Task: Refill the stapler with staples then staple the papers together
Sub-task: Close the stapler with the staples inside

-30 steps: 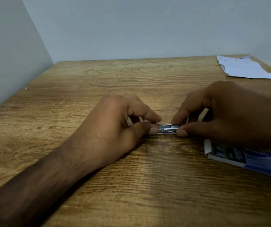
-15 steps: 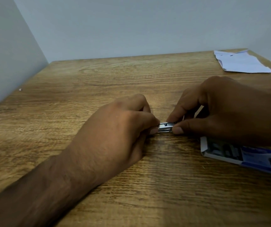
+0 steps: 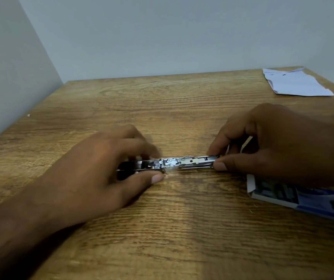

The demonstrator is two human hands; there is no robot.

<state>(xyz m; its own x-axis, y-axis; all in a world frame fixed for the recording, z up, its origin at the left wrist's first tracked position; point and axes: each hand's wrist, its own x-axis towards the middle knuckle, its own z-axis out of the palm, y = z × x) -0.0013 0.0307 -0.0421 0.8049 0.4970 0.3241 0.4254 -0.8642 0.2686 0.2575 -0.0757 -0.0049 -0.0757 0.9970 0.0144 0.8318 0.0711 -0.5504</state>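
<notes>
stapler: lying flat across the middle of the desk [image 3: 162,98], swung wide open, so the stapler [image 3: 174,163] is basically one long metal strip with the track facing up

left hand: the left hand [image 3: 109,170] is pinched on the dark end of it, thumb in front, fingers over the top (a bit blurry there)

right hand: the right hand [image 3: 283,142] is clamped on the other end, thumb and forefinger squeezing the tip of the metal arm

staples: can't tell if any strip is sitting in the track yet, too small and shiny to read. The box [image 3: 303,197] lies by the right wrist, flap end open, touching or nearly touching the hand

papers: the papers [image 3: 297,83] sit in the far right corner, well apart from everything, looks like nobody's got to them

progress: I'd say we're early-to-mid refill. Stapler's open, that much is done. Left to do, best guess: get staples seated, fold it shut, fetch the papers, punch them

room: loads of bare desk in the middle and far left. Wall runs along the left and the back, so no sliding stuff off there

edges: papers are right up by the far right corner, and the box runs off the right of the view, so watch that side when reaching across
</notes>
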